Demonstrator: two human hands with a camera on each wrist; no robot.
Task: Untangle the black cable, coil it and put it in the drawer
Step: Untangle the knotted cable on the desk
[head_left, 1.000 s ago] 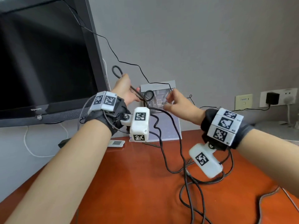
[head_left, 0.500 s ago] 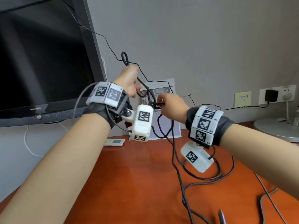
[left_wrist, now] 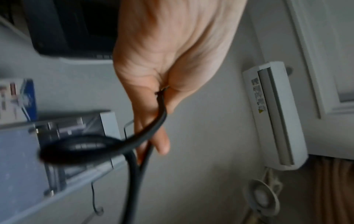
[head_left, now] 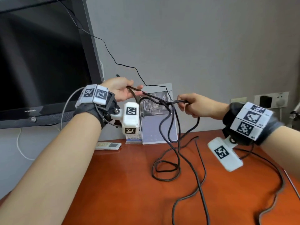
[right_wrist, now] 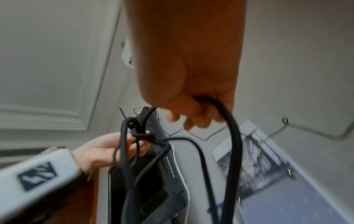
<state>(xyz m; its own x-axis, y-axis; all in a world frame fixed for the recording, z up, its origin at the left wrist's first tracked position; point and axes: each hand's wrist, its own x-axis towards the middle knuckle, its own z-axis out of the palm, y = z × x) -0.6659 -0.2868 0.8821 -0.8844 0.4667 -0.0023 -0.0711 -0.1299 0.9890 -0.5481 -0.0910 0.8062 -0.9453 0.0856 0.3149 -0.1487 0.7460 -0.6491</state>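
Note:
The black cable (head_left: 178,148) hangs in tangled loops from both raised hands down onto the red-brown table (head_left: 123,189). My left hand (head_left: 125,91) pinches a strand at the upper left; in the left wrist view the cable (left_wrist: 153,127) runs out between thumb and fingers. My right hand (head_left: 193,104) is curled round another strand of the cable (right_wrist: 231,136). A knot (head_left: 168,103) sits in the air between the hands. No drawer is in view.
A dark television (head_left: 40,62) stands at the left. A picture card stand (head_left: 155,117) and a white remote (head_left: 108,146) sit by the wall. A thin black wire (head_left: 126,65) runs along the wall to a socket with a plug (head_left: 266,101).
My hands have drawn apart, the left dropping lower and the right shifting rightward. The strand between them is now stretched, and the small loop above the left hand is gone.

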